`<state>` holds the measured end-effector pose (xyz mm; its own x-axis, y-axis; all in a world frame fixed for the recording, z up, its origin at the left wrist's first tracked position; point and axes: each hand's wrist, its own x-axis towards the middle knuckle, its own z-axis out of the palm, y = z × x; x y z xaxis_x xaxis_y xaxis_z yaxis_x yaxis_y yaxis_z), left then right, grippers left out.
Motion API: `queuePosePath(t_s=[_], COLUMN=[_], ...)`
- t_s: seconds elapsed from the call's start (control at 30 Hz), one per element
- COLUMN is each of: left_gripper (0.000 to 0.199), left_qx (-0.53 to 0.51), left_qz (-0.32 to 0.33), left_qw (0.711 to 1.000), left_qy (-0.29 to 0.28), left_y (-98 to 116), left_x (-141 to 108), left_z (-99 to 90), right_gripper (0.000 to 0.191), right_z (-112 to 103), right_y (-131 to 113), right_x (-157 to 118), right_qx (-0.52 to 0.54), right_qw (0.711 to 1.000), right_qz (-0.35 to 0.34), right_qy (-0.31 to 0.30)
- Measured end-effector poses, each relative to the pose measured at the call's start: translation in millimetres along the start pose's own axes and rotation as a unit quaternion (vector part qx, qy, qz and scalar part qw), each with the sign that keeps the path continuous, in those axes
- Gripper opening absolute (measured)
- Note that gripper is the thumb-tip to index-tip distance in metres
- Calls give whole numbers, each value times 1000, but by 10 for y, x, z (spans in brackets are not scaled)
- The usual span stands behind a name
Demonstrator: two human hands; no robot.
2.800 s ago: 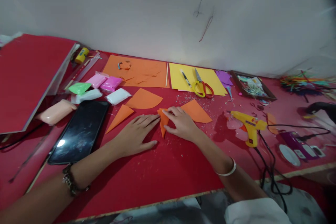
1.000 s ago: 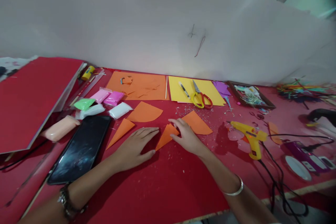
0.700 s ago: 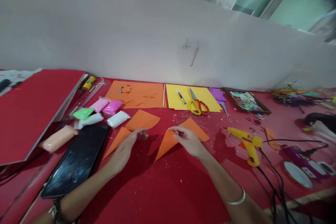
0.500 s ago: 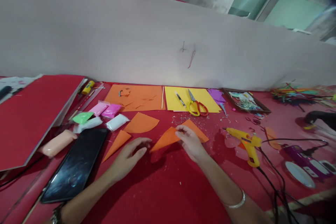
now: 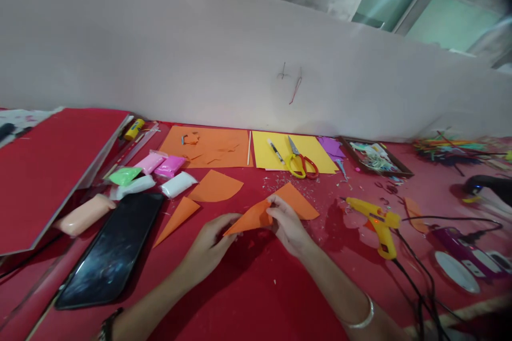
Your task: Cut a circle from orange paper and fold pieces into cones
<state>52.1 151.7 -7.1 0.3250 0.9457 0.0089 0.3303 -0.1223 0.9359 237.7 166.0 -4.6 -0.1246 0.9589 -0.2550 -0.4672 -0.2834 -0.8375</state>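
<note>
An orange paper piece, curved and pointed at its left end, is held just above the red table between both hands. My right hand pinches its wide right end between thumb and fingers. My left hand grips near the pointed end, its fingertips partly hidden behind the paper. Behind my right hand lies a flat orange wedge of paper. To the left rest another orange wedge and a narrow, pointed orange piece.
A yellow glue gun with a black cord lies on the right. Scissors and a marker rest on yellow sheets. On the left are a phone, clay packets and a red board. A tray stands behind right.
My left hand has moved right and closed on the pointed end of the orange paper. My right hand still holds the other end, and the paper looks more curved.
</note>
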Motion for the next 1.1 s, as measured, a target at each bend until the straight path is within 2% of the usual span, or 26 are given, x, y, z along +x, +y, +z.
queuePosePath(t_s=[0.1,0.17,0.23,0.27,0.37,0.53,0.7,0.9,0.97,1.1], left_gripper=[35,30,22,26,39,41,41,37,33,26], left_qx=[57,79,88,90,89,49,23,27,28,20], left_qz=[9,30,55,60,51,9,-1,22,31,28], left_qw=[998,996,995,994,995,998,1000,999,999,993], left_qy=[20,28,13,4,-7,24,20,16,29,117], left_y=[-20,-9,12,23,44,60,74,82,104,158], left_x=[-18,-18,-14,-12,-14,-26,-12,10,15,17], left_z=[-32,-46,-57,-63,-81,-109,-115,-142,-163,-205], right_gripper=[17,20,22,23,23,21,18,14,14,15], right_z=[13,22,27,28,25,17,28,28,24,22], right_y=[6,-5,-15,-18,-17,-10,0,0,-7,-13], right_x=[1,-2,-6,-8,-18,-53,-78,-71,-72,-73], right_qx=[-11,-13,-16,-21,-49,-110,-234,-236,-232,-240], right_qw=[1000,1000,1000,1000,998,992,964,965,967,965], right_qz=[13,16,20,23,35,15,-20,11,11,8], right_qy=[3,2,-2,-4,-11,-55,-126,-115,-109,-101])
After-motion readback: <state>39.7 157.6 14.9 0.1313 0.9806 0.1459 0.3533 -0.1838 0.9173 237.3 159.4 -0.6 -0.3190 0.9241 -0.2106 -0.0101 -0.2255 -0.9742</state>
